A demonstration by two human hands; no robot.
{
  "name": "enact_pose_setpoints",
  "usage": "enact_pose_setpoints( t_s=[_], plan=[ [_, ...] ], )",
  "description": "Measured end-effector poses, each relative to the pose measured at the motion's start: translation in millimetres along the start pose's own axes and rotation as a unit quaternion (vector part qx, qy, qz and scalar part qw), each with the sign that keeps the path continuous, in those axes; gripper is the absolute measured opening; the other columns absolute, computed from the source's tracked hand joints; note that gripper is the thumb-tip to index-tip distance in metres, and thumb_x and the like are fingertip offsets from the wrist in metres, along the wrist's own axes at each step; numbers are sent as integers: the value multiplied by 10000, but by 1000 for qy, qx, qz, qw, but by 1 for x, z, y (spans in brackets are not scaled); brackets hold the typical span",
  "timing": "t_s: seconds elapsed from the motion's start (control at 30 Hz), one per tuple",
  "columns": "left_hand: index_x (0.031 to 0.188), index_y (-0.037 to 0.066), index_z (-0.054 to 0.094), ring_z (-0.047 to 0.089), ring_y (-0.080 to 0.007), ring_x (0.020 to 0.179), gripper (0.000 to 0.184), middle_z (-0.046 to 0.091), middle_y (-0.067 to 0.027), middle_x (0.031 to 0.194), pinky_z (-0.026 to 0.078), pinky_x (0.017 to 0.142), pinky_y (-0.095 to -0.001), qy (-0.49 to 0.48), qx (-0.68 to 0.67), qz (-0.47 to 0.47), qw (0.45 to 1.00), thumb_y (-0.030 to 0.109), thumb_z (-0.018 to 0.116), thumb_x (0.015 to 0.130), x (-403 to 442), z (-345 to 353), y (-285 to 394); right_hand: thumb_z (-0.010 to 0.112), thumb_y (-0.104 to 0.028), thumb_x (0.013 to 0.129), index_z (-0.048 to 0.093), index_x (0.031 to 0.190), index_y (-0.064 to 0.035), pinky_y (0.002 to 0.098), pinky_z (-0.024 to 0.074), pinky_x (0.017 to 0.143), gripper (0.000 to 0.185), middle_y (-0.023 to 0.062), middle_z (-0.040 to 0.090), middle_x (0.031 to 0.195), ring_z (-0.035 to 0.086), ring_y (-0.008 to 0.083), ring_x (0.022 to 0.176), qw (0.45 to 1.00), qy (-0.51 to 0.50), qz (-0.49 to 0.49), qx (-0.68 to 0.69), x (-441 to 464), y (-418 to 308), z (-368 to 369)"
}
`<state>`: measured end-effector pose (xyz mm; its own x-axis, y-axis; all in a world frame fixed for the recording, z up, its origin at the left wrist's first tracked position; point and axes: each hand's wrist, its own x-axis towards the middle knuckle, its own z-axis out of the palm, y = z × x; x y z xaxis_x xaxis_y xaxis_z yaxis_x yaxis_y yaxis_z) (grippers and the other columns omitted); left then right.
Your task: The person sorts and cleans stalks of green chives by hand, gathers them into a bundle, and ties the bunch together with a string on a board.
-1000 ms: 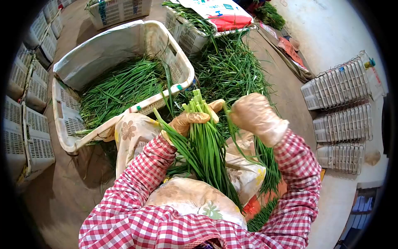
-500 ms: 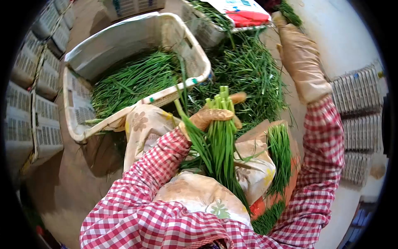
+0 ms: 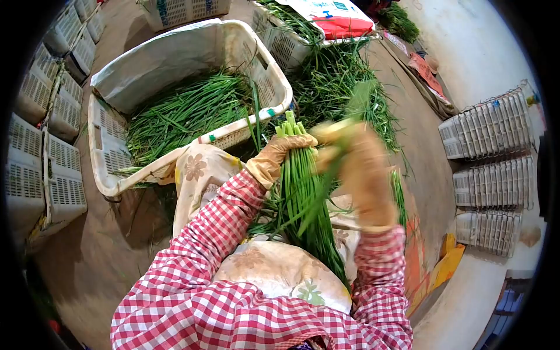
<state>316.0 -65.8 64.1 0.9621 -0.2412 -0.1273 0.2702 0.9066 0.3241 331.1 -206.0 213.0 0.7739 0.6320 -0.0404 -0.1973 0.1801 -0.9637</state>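
My left hand [image 3: 281,156], in a tan glove, is wrapped round a bunch of garlic chives [image 3: 302,195] just below the pale stem ends. The stems point up and the green leaves hang down over my lap. Close on the right of the bunch is my gloved right hand [image 3: 356,166], smeared by motion. Blurred green leaves show by its fingers, but I cannot tell whether it grips them. A floral apron [image 3: 274,271] covers my lap. Partly hidden behind my right arm, another bundle of chives [image 3: 398,198] lies at my right side.
A white plastic crate [image 3: 192,143] with loose chives inside stands ahead on the left. A heap of loose greens [image 3: 338,81] lies beyond my hands. Behind it is another crate [image 3: 280,44] with a red and white bag [image 3: 338,20]. Stacked crates [image 3: 490,131] stand along the right wall.
My right hand has come back from the far upper right to the bunch. My left hand still holds the chives and has shifted slightly left.
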Motion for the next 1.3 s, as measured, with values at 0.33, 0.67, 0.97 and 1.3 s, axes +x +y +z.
enact_pose_setpoints(
  t_s=[0.33, 0.67, 0.97, 1.3],
  plan=[
    [1241, -20, 481, 654, -171, 828, 535, 649, -128, 1016, 556, 751, -292, -67, 93, 11, 993, 245, 665, 814, -15, 17, 3, 675, -138, 838, 678, 900, -104, 221, 372, 439, 71, -17, 626, 676, 493, 43, 546, 849, 125, -84, -506, -27, -9, -56],
    [1016, 23, 593, 635, -191, 867, 311, 648, -116, 970, 526, 819, -333, -81, 131, 13, 988, 198, 683, 775, -14, 35, -6, 613, -287, 816, 690, 860, -19, 376, 529, 650, 283, 180, 653, 731, 643, 315, 657, 766, 36, 121, -631, -15, 33, -55],
    [1084, 8, 563, 653, -161, 710, 318, 664, -124, 908, 555, 629, -255, -97, 183, -47, 977, 170, 672, 832, -5, 62, -18, 385, -582, 909, 498, 1277, -55, 328, 468, 916, 653, 184, 567, 1214, 577, 267, 1081, 843, -264, -257, -393, 84, 4, -100],
    [1007, 27, 617, 626, -158, 896, 211, 652, -79, 1005, 515, 819, -289, 21, 128, -28, 991, 161, 644, 846, 3, 19, -14, 719, -411, 720, 646, 888, -121, 365, 430, 689, 343, 53, 576, 684, 584, 205, 731, 590, -123, -154, -783, -44, 40, 6]
  ],
)
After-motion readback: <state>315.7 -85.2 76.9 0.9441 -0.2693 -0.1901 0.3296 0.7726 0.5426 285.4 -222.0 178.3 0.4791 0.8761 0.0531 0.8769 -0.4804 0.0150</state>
